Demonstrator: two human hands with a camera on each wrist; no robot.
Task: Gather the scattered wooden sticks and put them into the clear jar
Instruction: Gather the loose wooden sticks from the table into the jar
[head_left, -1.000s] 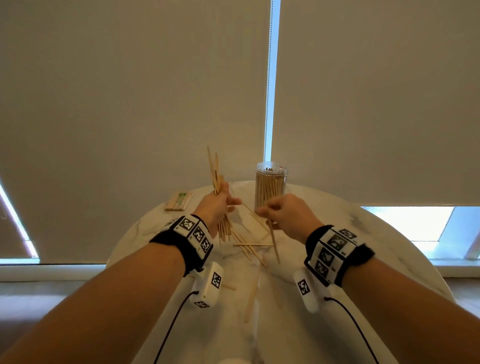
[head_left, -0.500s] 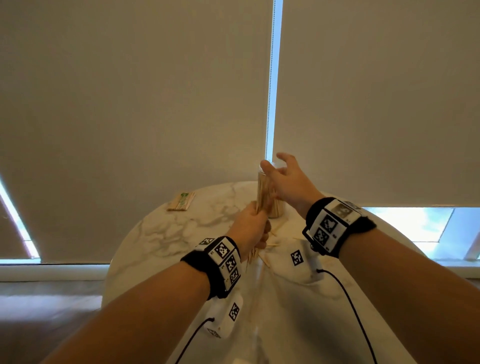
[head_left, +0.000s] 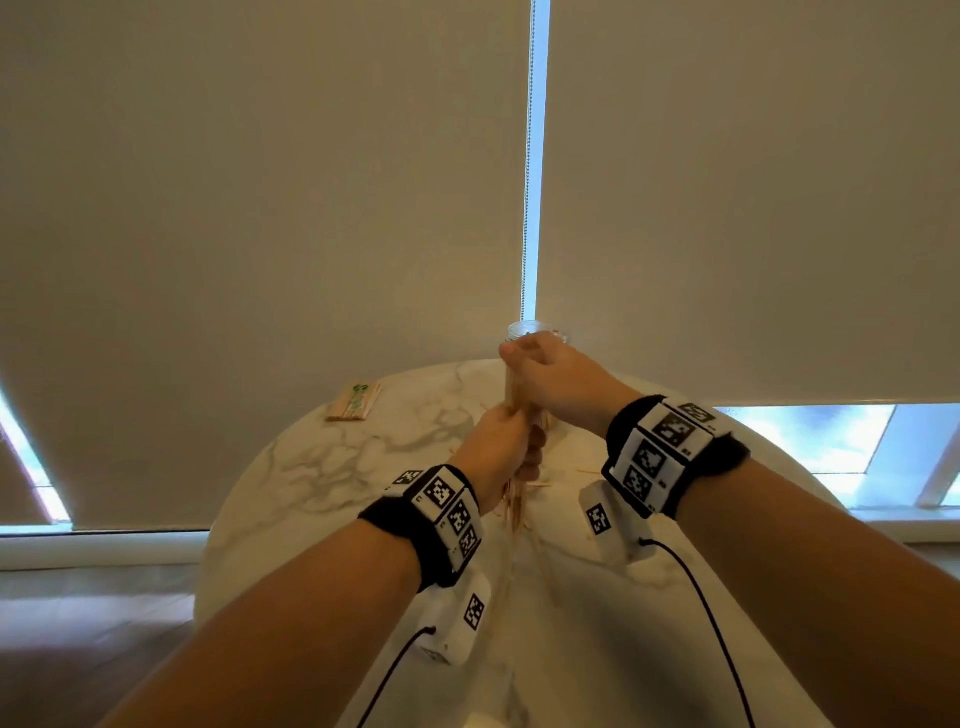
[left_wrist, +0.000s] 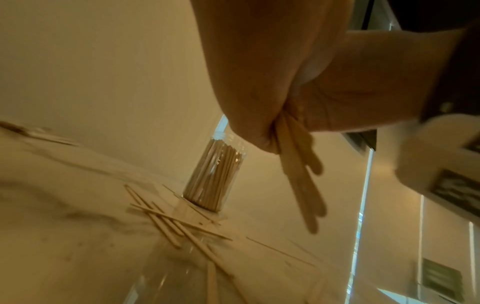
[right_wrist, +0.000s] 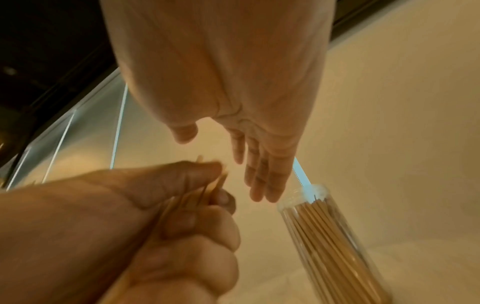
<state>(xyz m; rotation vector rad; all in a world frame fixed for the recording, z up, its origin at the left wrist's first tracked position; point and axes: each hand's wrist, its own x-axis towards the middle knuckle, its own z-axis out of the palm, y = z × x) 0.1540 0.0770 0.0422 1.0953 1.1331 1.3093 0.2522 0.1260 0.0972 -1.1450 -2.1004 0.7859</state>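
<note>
The clear jar (head_left: 537, 328), packed with upright wooden sticks, stands at the back of the round table; it also shows as the jar (right_wrist: 332, 236) and the jar (left_wrist: 215, 174). My left hand (head_left: 506, 441) grips a bundle of flat wooden sticks (head_left: 515, 504) just in front of the jar, and the bundle (left_wrist: 298, 164) hangs below the fist. My right hand (head_left: 556, 384) hovers over the left hand and hides most of the jar. In the right wrist view, the right hand's fingers (right_wrist: 262, 181) are straight beside the jar's rim and hold nothing. Loose sticks (left_wrist: 176, 222) lie at the jar's foot.
A wrapped packet of sticks (head_left: 354, 402) lies at the back left of the marble table (head_left: 311, 467). A few thin sticks (head_left: 587, 471) lie right of my left hand. Roller blinds and a bead chain (head_left: 527, 208) hang right behind the table.
My left hand carried its bundle right, up to the jar. My right hand no longer holds the single stick; it rose to the jar's top with fingers opened.
</note>
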